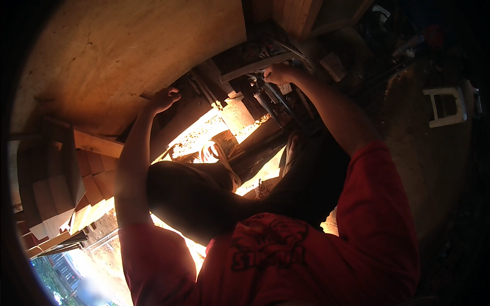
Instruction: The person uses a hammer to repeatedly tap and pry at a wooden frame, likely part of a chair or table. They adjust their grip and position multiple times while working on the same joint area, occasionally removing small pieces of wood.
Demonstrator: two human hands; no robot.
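Note:
My left hand (pixel 166 98) is at the lower right edge of a large wooden panel (pixel 138 56), its fingers curled inward. Whatever it may hold is lost in the shadow. My right hand (pixel 278 74) is closed in a loose fist over a heap of dark metal tools (pixel 270 99), beside a long flat bar (pixel 258 66). What its fingers grip, if anything, is too dark to make out. Between the two hands, a pale wooden block (pixel 237 116) lies in bright sunlight.
My bent legs (pixel 199 199) and sandalled foot (pixel 210 153) are below the work area. Stacked wood pieces (pixel 53 196) stand at the left. A white plastic stool (pixel 446 107) is on the floor at the right. Wood shavings (pixel 196 137) cover the sunlit ground.

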